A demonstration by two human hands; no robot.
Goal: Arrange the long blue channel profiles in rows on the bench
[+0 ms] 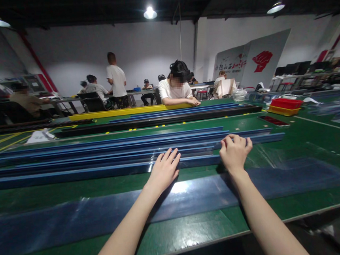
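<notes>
Clock positions are read from midway between the hands, with 12 set straight away across the green table (185, 233). At 12, on the far side, a person (167, 91) is seen bent over the edge, both forearms laid forward. A broad, translucent bluish strip (106, 214) is spread along the near edge, from about 8 round through 6 to 3. Beyond it, slender blue profiles (102, 172) are laid roughly parallel, mostly between 9 and 12, with some ends reaching toward 2. Past these, a long black profile (157, 122) is placed, mainly at 11 to 12, and a yellow profile (121, 112) behind it at 11. A red bin (287, 103) is stacked in a yellow bin (284, 110) near 2. The left hand (165, 165) is held palm down, fingers extended over the nearest blue profile, nothing grasped. The right hand (235, 150) is curled at that profile's right end; whether anything is pinched cannot be told. A dark phone (273, 121) is noted near 2.
</notes>
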